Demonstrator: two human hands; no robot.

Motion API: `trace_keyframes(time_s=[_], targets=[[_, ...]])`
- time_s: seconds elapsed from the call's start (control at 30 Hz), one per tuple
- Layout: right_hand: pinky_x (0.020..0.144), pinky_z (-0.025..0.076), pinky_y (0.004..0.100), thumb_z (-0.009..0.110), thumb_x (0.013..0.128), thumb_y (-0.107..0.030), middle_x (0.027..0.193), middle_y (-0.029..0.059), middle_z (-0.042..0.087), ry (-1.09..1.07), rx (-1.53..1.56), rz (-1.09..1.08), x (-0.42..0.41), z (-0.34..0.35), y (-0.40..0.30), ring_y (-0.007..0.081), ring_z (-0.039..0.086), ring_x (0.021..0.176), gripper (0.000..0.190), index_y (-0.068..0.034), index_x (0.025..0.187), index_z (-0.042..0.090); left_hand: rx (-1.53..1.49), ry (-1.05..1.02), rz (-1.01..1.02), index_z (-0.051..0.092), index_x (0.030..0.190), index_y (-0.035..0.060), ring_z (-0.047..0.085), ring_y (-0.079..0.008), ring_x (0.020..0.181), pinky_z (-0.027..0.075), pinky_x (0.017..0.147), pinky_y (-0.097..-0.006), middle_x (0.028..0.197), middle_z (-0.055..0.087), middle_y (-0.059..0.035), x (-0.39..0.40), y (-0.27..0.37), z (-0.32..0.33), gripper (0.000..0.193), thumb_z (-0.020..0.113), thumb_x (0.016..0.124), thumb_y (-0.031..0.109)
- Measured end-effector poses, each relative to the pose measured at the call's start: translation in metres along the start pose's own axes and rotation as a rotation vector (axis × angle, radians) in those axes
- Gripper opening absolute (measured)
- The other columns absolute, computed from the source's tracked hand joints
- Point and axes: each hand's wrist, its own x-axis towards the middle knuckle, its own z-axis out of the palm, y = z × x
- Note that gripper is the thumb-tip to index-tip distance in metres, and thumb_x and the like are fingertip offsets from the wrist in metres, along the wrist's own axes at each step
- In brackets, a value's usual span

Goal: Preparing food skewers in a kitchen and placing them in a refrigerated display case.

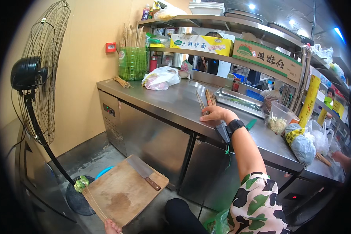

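Observation:
At the bottom edge, my left hand (pixel 112 226) grips thin bamboo skewers (pixel 97 201) whose far end carries pale green broccoli (pixel 81 184). They run along the left side of a wooden cutting board (pixel 111 181). On that board lies a cleaver (pixel 143 171) with a wooden handle. My right hand (pixel 215 113) reaches over the steel counter (pixel 169 96) and touches a bundle of bamboo skewers (pixel 210 98). A few loose skewers (pixel 200 101) lead under its fingers; whether they are gripped is hidden. A wristband with a dark device sits on that wrist.
A metal tray (pixel 241 102), a green-handled knife (pixel 251 124) and a clear tub of pale pieces (pixel 278 121) are right of the bundle. Plastic bags (pixel 161 77) and a green skewer container (pixel 133 63) stand at the back left. A floor fan (pixel 32 73) is left; another person's hand (pixel 340 159) shows far right.

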Motion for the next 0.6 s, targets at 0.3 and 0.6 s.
trace_keyframes(time_s=[0.3, 0.6], targets=[[0.077, 0.048, 0.0464, 0.051, 0.084, -0.024, 0.091, 0.0207, 0.064, 0.284, -0.409, -0.234, 0.034, 0.030, 0.007, 0.0361, 0.060, 0.091, 0.025, -0.007, 0.097, 0.064, -0.098, -0.144, 0.018, 0.043, 0.084, 0.0155, 0.026, -0.0037, 0.044, 0.023, 0.038, -0.0192, 0.058, 0.029, 0.0071, 0.032, -0.023, -0.041, 0.019, 0.041, 0.097, 0.029], [0.075, 0.047, 0.0335, 0.059, 0.082, -0.008, 0.088, 0.0127, 0.062, 0.488, 0.263, -0.688, -0.075, 0.126, -0.167, 0.0271, 0.060, 0.085, 0.015, -0.002, 0.095, 0.062, -0.080, -0.428, 0.003, 0.045, 0.088, 0.0113, 0.026, -0.0033, 0.048, 0.024, 0.044, -0.0194, 0.061, 0.033, 0.0063, 0.020, -0.002, -0.030, 0.019, 0.042, 0.097, 0.028]])
